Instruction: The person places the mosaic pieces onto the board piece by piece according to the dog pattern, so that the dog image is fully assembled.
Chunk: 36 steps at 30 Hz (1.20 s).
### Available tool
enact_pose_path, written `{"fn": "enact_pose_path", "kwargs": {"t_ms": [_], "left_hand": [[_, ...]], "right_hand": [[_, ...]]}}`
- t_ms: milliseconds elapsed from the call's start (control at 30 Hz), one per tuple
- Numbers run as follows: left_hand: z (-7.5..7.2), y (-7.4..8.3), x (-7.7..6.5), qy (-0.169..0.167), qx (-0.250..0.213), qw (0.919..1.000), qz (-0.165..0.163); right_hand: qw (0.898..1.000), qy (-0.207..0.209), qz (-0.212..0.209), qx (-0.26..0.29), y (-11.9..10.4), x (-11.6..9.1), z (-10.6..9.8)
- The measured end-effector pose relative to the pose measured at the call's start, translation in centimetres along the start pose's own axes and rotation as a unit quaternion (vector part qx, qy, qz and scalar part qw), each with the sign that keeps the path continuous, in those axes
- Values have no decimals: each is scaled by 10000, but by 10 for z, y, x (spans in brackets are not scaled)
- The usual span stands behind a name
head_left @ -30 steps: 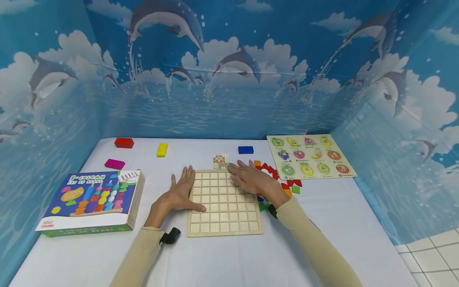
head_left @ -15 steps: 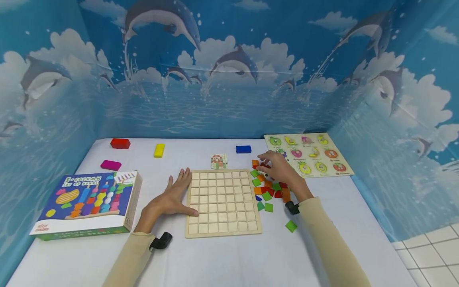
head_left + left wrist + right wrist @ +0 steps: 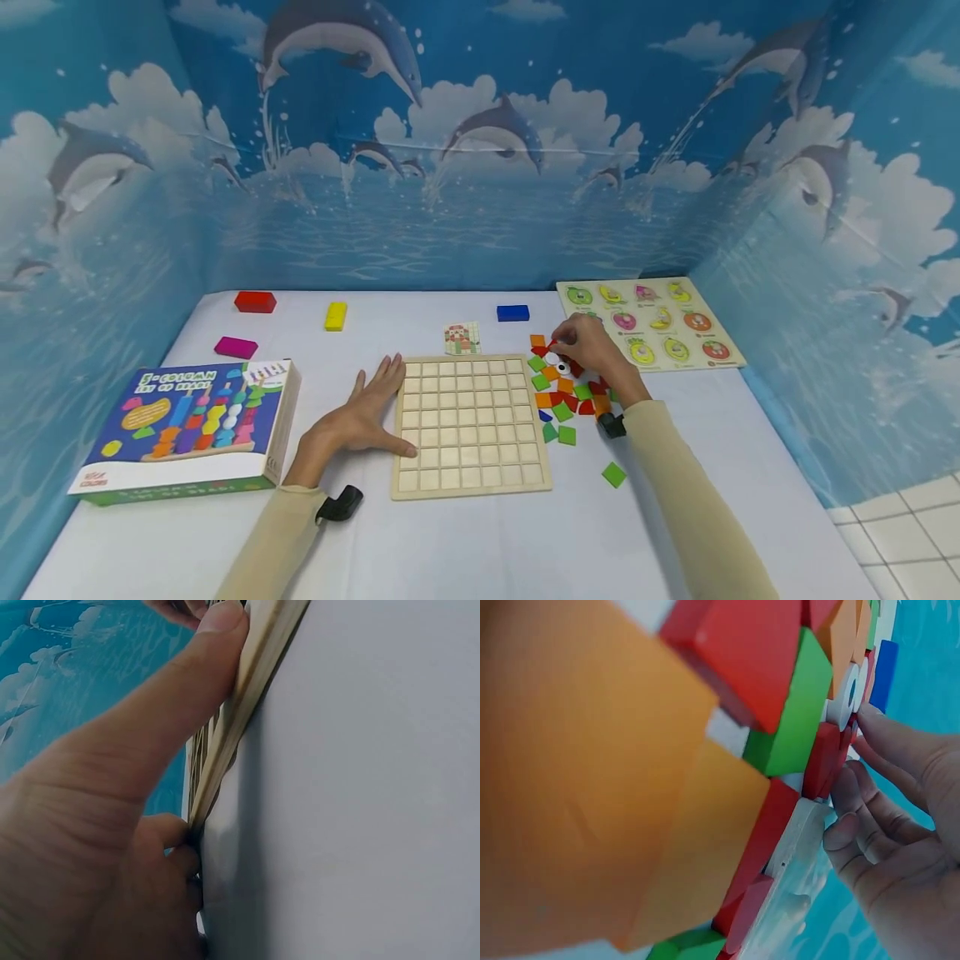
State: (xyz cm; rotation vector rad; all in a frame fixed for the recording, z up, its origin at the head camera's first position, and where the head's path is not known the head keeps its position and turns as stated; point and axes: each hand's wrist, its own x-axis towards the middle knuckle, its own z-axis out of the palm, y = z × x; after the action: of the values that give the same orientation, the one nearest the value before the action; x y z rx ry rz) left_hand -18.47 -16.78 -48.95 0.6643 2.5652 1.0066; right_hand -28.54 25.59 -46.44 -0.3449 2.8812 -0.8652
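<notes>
A pale wooden grid board (image 3: 469,410) lies flat on the white table. My left hand (image 3: 360,421) rests along its left side with fingers spread, the thumb on top of the board. In the left wrist view that thumb (image 3: 172,686) presses near the board's edge. My right hand (image 3: 592,346) is over a pile of loose coloured pieces at the board's right. Its thumb and forefinger pinch a small red piece (image 3: 553,342) at the pile's far end. White round pieces (image 3: 845,697) lie just by the thumb in the right wrist view, among red, green and orange blocks.
A bead-toy box (image 3: 187,425) stands at left. Behind are red (image 3: 255,302), magenta (image 3: 236,347), yellow (image 3: 336,317) and blue blocks (image 3: 513,313). A small picture card (image 3: 461,338) lies beyond the board, a fruit puzzle board (image 3: 652,325) at back right. One green tile (image 3: 613,474) lies apart.
My right hand has left the board's upper right, gone right to the pile, and drawn thumb and forefinger together there. The left hand stays on the board's left side.
</notes>
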Motion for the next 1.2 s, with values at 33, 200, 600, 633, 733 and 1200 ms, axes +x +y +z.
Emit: {"fn": "enact_pose_path", "kwargs": {"t_ms": [33, 200, 600, 633, 733, 1200], "left_hand": [[0, 0, 1, -8, 48, 10000, -37], [0, 2, 3, -80, 193, 9996, -187], [1, 3, 5, -157, 376, 9986, -327], [0, 3, 5, -177, 401, 9984, -344], [-1, 4, 5, -186, 405, 9983, -368], [-3, 7, 1, -110, 165, 9996, -198]], "right_hand": [[10000, 0, 53, 22, 0, 1, 0], [9989, -147, 414, 152, -1, 3, -2], [9958, 358, -250, 807, -7, -4, -9], [9938, 363, -414, 970, -12, -6, -9], [9825, 105, -779, 1688, -30, -10, -6], [9562, -808, -1060, 2607, -103, 5, 54]]}}
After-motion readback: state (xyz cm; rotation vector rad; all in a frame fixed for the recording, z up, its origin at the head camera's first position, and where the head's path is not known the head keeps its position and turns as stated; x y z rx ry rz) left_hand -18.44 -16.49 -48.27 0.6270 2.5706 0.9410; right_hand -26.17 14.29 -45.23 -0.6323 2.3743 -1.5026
